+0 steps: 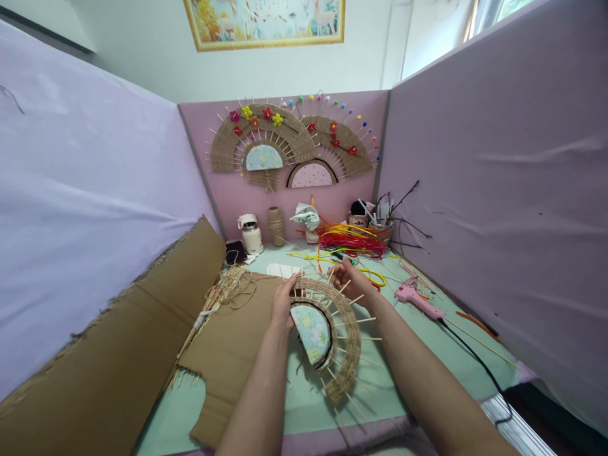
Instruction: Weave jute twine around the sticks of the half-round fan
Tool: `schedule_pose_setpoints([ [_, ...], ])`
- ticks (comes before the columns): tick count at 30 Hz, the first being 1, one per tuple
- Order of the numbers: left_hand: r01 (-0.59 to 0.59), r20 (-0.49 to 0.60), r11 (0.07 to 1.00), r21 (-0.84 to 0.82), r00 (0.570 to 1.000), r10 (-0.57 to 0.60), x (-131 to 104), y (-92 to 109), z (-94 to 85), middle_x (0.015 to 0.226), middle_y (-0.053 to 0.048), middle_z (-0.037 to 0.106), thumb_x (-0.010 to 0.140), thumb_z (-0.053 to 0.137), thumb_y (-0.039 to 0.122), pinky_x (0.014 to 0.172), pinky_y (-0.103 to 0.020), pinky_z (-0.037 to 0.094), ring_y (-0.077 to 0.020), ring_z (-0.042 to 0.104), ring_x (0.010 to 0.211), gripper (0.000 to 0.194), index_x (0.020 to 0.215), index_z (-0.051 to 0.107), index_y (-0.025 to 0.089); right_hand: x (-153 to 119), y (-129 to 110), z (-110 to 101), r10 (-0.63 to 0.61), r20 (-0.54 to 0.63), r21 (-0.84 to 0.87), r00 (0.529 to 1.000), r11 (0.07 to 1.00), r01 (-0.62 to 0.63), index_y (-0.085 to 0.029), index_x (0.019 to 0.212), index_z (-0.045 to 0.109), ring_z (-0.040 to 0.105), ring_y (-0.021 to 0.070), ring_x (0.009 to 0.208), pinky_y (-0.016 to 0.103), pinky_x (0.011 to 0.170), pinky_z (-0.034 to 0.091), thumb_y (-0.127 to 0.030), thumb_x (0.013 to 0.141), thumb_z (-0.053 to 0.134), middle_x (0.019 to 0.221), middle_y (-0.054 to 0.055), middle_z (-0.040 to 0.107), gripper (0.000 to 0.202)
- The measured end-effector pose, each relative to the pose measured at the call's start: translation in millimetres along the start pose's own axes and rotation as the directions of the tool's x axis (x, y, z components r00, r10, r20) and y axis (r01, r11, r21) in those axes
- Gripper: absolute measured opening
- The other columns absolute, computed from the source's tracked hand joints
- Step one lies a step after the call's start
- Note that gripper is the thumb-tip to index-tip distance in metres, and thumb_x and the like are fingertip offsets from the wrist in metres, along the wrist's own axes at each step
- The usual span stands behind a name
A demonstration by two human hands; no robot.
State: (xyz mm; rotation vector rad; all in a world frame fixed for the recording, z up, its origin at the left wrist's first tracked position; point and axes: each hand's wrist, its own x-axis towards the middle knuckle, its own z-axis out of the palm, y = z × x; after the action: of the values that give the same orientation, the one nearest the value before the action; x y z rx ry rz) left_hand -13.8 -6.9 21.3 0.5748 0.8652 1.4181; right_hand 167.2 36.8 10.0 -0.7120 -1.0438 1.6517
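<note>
The left hand grips one end of the woven twine fan, held tilted over the middle of the tabletop towards its front edge, its sticks poking past the outer rim. The right hand has its fingers curled at the fan's upper sticks, though whether they pinch one I cannot tell. Near the tabletop's right edge lies a pink glue gun (its black cord trails over the front right corner), and pipe cleaners heap by the back edge.
</note>
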Motion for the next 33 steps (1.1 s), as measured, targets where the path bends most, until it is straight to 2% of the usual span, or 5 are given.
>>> schedule_pose_setpoints([
  [6, -0.067, -0.041, 0.998, -0.01, 0.997, 0.067, -3, 1, 3.0, 0.059, 0.0, 0.063, 0.065, 0.072, 0.029, 0.044, -0.02, 0.04, -0.0081, 0.053, 0.044, 0.03, 0.089, 0.069, 0.011, -5, -1, -1, 0.14, 0.048, -0.106, 0.989, 0.985, -0.135, -0.014, 0.063, 0.065, 0.048, 0.0089, 0.051, 0.021, 0.047, 0.033, -0.045, 0.071, 0.066, 0.054, 0.001, 0.057, 0.032],
  [10, -0.053, -0.065, 0.998, -0.023, 0.997, 0.051, -3, 1, 4.4, 0.06, 0.0, 0.064, 0.066, 0.071, 0.024, 0.045, -0.019, 0.041, -0.0081, 0.054, 0.045, 0.024, 0.087, 0.069, 0.011, -7, -5, -1, 0.16, 0.054, -0.175, 0.986, 0.973, -0.148, -0.013, 0.061, 0.063, 0.045, 0.0074, 0.047, 0.02, 0.045, 0.03, -0.03, 0.068, 0.066, 0.05, -0.001, 0.054, 0.018],
  [19, 0.263, 0.071, 0.964, 0.033, 0.962, -0.265, 3, -2, -3.6, 0.064, -0.008, 0.068, 0.083, 0.056, 0.029, 0.057, -0.03, 0.051, -0.0189, 0.064, 0.056, 0.023, 0.093, 0.066, 0.01, 0, -1, -9, 0.219, -0.006, -0.148, 0.976, 0.965, -0.217, -0.014, 0.061, 0.058, 0.038, 0.0044, 0.04, 0.018, 0.039, 0.022, -0.032, 0.071, 0.063, 0.049, -0.003, 0.05, 0.021],
  [27, 0.324, 0.193, 0.943, -0.08, 0.933, -0.304, 1, -4, -4.6, 0.076, -0.01, 0.072, 0.077, 0.057, 0.009, 0.077, -0.029, 0.053, -0.0184, 0.069, 0.073, 0.01, 0.082, 0.066, 0.008, 1, -3, -12, 0.215, -0.032, -0.12, 0.976, 0.969, -0.218, -0.015, 0.063, 0.058, 0.039, 0.0045, 0.039, 0.018, 0.038, 0.025, -0.034, 0.075, 0.062, 0.05, -0.003, 0.051, 0.023],
  [33, 0.277, 0.237, 0.961, -0.006, 0.934, -0.268, 4, -9, -7.5, 0.084, -0.014, 0.073, 0.075, 0.058, 0.006, 0.076, -0.034, 0.054, -0.0232, 0.07, 0.075, 0.016, 0.089, 0.065, 0.006, -1, -5, -9, 0.168, -0.062, -0.173, 0.984, 0.969, -0.176, -0.015, 0.062, 0.058, 0.037, 0.0046, 0.039, 0.018, 0.037, 0.022, -0.033, 0.074, 0.063, 0.049, -0.003, 0.05, 0.022],
])
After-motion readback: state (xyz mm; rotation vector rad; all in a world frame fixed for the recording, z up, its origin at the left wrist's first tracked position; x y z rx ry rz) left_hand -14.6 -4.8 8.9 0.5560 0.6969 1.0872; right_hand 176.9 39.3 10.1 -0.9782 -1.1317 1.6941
